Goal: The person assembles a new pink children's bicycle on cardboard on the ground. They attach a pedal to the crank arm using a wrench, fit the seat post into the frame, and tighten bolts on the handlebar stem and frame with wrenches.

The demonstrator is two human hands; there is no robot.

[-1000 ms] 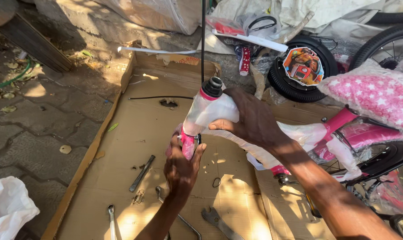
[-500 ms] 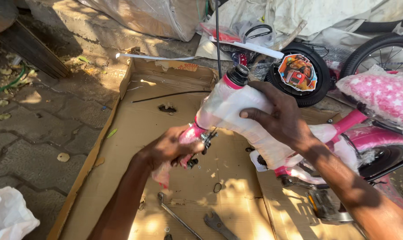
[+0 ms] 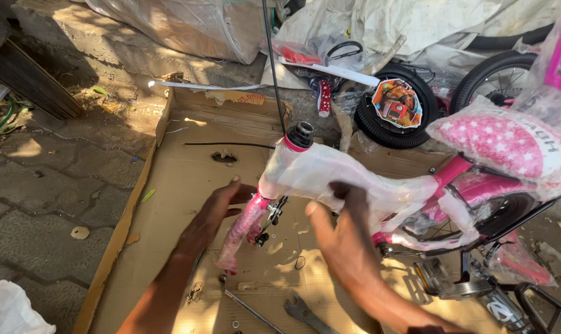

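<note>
Right hand (image 3: 345,238) has let go of the wrapped bike frame (image 3: 330,176), fingers spread just below it; left hand (image 3: 215,213) open beside the pink fork (image 3: 243,229). Frame now unheld over cardboard (image 3: 169,185).

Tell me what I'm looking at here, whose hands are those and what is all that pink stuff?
A camera on a person's head took this picture, looking down, so the two bare hands belong to that person. The left hand rests against the wrapped pink fork of a small bicycle. The right hand is open and blurred in front of the plastic-wrapped bicycle frame, and I cannot tell if it touches it. The bicycle lies on a flattened cardboard box on the ground. On the cardboard lie a wrench and a metal rod. A pink saddle with white stars and a loose small wheel sit farther back.
</note>
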